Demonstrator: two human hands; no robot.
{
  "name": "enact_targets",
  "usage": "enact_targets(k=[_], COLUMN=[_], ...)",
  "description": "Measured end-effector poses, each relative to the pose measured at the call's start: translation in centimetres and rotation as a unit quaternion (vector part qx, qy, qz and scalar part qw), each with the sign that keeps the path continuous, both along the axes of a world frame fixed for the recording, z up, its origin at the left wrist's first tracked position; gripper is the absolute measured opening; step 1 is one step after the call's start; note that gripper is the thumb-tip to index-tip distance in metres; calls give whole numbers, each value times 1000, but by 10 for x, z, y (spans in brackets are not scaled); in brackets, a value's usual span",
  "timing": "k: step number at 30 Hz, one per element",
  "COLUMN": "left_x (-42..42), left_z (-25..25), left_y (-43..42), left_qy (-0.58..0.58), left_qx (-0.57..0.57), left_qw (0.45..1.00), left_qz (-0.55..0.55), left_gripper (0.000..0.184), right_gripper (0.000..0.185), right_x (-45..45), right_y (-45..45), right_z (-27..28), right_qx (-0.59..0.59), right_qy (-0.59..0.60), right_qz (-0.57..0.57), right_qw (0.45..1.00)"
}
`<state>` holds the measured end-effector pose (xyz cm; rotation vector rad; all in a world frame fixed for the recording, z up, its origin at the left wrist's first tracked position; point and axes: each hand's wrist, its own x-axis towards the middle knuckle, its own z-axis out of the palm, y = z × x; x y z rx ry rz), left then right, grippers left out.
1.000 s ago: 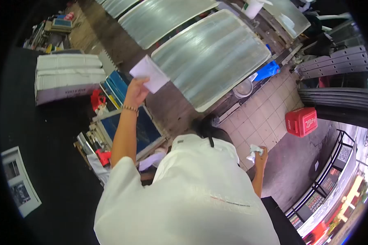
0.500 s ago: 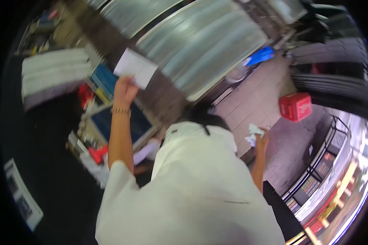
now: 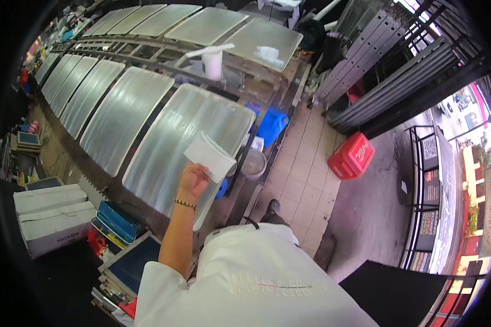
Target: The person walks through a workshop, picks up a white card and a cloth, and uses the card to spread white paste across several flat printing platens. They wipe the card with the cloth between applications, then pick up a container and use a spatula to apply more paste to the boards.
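My left hand is closed on the lower edge of a folded white sheet, which could be paper or thin cloth. The sheet is held out in front of me, over a long bench. Behind it lies a large pale, glossy panel with rounded corners, in a row with several like it. A beaded bracelet is around my left wrist. My right hand is out of view.
A white bucket stands between the two rows of panels. Beyond the bench end are a blue jug, a clear tub and a red crate on the tiled floor. White boxes and framed screens sit at my left.
My view has swung, showing more of the panel rows. The left hand with the sheet now appears further right and lower. My right hand, which held a crumpled pale cloth, has left the view.
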<state>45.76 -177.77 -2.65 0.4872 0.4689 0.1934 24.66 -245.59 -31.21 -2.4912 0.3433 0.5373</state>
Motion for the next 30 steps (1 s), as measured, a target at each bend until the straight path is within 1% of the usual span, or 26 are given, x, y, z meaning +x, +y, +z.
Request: enact_targets(k=[1, 2, 4, 5, 7, 9, 11, 12, 14, 16, 17, 19, 20, 21, 22, 23, 25, 26, 27, 28, 29, 30], left_x=[19, 34, 69, 85, 115, 158, 199, 218, 248, 286, 298, 323, 337, 351, 366, 381, 408, 423, 439, 455, 472, 490], left_z=[-9, -12, -14, -19, -44, -78, -46, -39, -49, -60, -56, -39, -47, -50, -50, -51, -53, -58, -61, -66, -64, -56], left_y=[-6, -17, -38, -47, -66, -82, -120, -134, -172, -187, -198, -212, -215, -220, -226, -231, -236, -236, -232, -229, -232, -229], left_qy=[30, 21, 3, -4, -4, -22, -34, -19, 11, -19, -15, 8, -14, -13, -9, -6, -4, -24, -47, -47, -55, -71], left_qx=[4, 8, -46, -37, -10, -19, -77, -65, -71, -31, -32, -57, -35, -34, -57, -82, -73, -87, -99, -99, -103, -106], left_qw=[1000, 1000, 999, 998, 999, 997, 993, 994, 993, 999, 998, 998, 999, 999, 998, 996, 995, 994, 992, 992, 990, 986], left_qz=[8, 19, 21, 53, 41, 75, 79, 85, 96, 37, 50, 18, 3, 11, 18, 28, 62, 61, 59, 63, 80, 105], left_gripper=[42, 42, 39, 39, 38, 37, 35, 35, 35, 37, 37, 41, 37, 37, 40, 42, 41, 42, 44, 48, 48, 50], right_gripper=[48, 47, 45, 45, 44, 45, 46, 47, 49, 52, 54, 58, 58, 57, 56, 56, 56, 56, 57, 59, 59, 61], right_x=[8, 18, 59, 84, 143, 206, 272, 307, 380, 466, 507, 584, 608, 639, 668, 698, 774, 801, 829, 847, 869, 894], right_y=[14, 16, 10, 5, -11, -35, -62, -79, -117, -141, -150, -164, -157, -135, -116, -117, -134, -113, -89, -63, -47, -27], right_z=[23, 31, 32, 29, 23, 20, 24, 29, 46, 67, 80, 86, 96, 120, 135, 123, 70, 82, 96, 115, 122, 122], right_qx=[13, 23, 46, 59, 83, 110, 144, 162, 193, 221, 228, 260, 260, 263, 267, 268, 233, 236, 320, 395, 392, 437], right_qy=[66, 101, 138, 148, 160, 160, 143, 130, 96, 52, 32, -59, -54, -90, -126, -122, -131, -128, -67, -5, -5, -2], right_qz=[-54, -85, -121, -133, -147, -165, -193, -213, -258, -299, -314, -220, -214, -192, -168, -157, -76, -60, -105, -150, -132, -163], right_qw=[996, 991, 982, 978, 973, 967, 960, 955, 942, 927, 921, 938, 940, 941, 941, 943, 960, 962, 939, 906, 911, 885])
